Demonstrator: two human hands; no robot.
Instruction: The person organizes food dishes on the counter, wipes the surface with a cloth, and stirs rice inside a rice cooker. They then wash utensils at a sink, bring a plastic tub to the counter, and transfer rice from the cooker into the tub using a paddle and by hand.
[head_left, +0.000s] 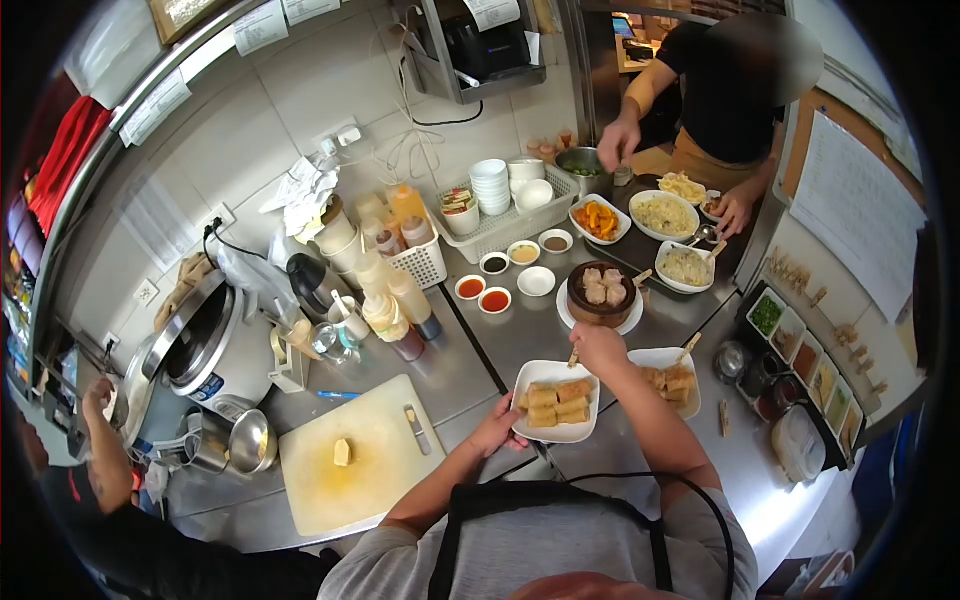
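A square white dish of golden fried rolls is in front of me. My left hand grips its left edge, fingers at the rim. My right hand is closed in a pinch over the dish's far rim, on a wooden clothespin. Partly behind my right forearm lies a second white dish of rolls, a clothespin on its rim. Just beyond my right hand, a round steamer of dumplings rests on a white plate.
A cutting board with a small yellow piece lies left. Sauce dishes, squeeze bottles and a rice cooker stand beyond. A co-worker's hand is over food bowls; another person stands left. Garnish containers are right.
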